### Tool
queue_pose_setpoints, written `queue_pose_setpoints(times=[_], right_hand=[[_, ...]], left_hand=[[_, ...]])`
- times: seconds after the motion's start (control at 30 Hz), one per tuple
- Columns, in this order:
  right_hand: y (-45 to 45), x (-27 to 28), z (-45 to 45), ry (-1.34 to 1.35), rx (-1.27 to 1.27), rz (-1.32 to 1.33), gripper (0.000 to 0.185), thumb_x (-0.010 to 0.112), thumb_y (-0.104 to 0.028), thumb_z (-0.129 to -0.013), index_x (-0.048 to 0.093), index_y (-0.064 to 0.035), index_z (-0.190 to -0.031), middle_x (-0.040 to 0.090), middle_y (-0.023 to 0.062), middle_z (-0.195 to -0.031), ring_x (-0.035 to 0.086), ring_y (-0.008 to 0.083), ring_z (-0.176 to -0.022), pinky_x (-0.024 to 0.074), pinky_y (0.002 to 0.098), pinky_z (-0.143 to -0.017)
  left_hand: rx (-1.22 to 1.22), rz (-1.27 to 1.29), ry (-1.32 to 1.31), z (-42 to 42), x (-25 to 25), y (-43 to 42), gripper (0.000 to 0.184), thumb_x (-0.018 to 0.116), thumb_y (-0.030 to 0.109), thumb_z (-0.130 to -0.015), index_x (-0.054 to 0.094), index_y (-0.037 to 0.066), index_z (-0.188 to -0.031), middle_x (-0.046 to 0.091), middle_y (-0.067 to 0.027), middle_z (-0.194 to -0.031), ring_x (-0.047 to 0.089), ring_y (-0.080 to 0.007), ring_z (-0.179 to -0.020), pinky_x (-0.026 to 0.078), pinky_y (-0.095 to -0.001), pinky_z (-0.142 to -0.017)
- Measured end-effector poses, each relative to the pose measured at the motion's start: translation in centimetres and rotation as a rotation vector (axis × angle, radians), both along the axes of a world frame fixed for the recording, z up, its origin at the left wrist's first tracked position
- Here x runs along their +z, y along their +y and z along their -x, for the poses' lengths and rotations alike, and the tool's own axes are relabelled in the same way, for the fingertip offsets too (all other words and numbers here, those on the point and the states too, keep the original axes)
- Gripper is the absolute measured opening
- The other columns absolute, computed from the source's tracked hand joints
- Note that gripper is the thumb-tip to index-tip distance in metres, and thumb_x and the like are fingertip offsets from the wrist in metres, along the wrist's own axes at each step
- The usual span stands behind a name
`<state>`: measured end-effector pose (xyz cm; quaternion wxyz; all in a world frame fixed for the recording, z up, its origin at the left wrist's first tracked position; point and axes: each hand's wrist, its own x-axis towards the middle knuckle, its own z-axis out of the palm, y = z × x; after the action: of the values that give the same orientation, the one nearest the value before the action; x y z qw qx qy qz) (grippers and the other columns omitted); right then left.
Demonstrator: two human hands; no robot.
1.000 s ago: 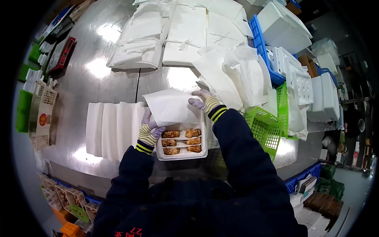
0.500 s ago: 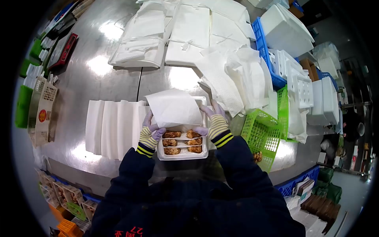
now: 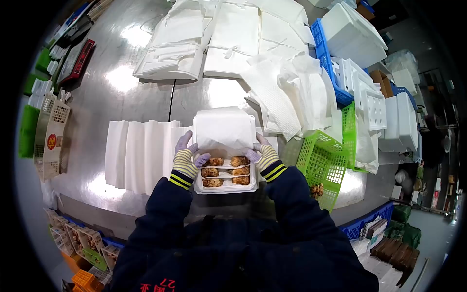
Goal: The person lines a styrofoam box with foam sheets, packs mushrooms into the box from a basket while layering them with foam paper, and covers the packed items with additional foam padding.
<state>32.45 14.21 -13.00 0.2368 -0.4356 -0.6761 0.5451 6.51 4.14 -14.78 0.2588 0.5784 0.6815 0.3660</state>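
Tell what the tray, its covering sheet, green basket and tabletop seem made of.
Tray: smooth foam or plastic, by its thick rim; unclear which.
Covering sheet: probably paper, matte, with thin edges.
Green basket: likely plastic, from its regular lattice; finish unclear.
Tabletop: apparently polished metal, showing bright glare.

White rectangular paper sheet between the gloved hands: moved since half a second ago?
Yes: the white rectangular paper sheet has shifted rightward in view, away from the straight dark seam in the grey metal table.
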Motion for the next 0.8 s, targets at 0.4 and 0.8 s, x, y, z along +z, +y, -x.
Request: queue_pose_setpoints(times=[0.4,0.8], right_hand=[[0.4,7.5,3.9,-1.053,0.210,-0.217,0.031,0.058,-0.042,-0.080,0.070,-0.0169,-0.096,0.054,0.0116,-0.111,0.050,0.0285,-0.108,0.0411,0.0448,-0.089],[-0.9,7.7,3.9,-1.031,0.149,-0.334,0.043,0.065,-0.043,-0.072,0.062,-0.0144,-0.104,0.052,0.0130,-0.115,0.046,0.0311,-0.110,0.0328,0.0503,-0.093]], left_hand=[[-0.238,0.735,0.543,-1.8,9.8,4.7,0.037,0.060,0.038,-0.081,0.066,0.006,-0.100,0.055,-0.0176,-0.115,0.057,-0.0337,-0.101,0.045,-0.0438,-0.088],[-0.277,-0.040,0.708,-4.1,5.8,-0.7,0.029,0.060,0.019,-0.081,0.059,0.011,-0.109,0.061,-0.0065,-0.103,0.054,-0.0270,-0.107,0.025,-0.0608,-0.102]])
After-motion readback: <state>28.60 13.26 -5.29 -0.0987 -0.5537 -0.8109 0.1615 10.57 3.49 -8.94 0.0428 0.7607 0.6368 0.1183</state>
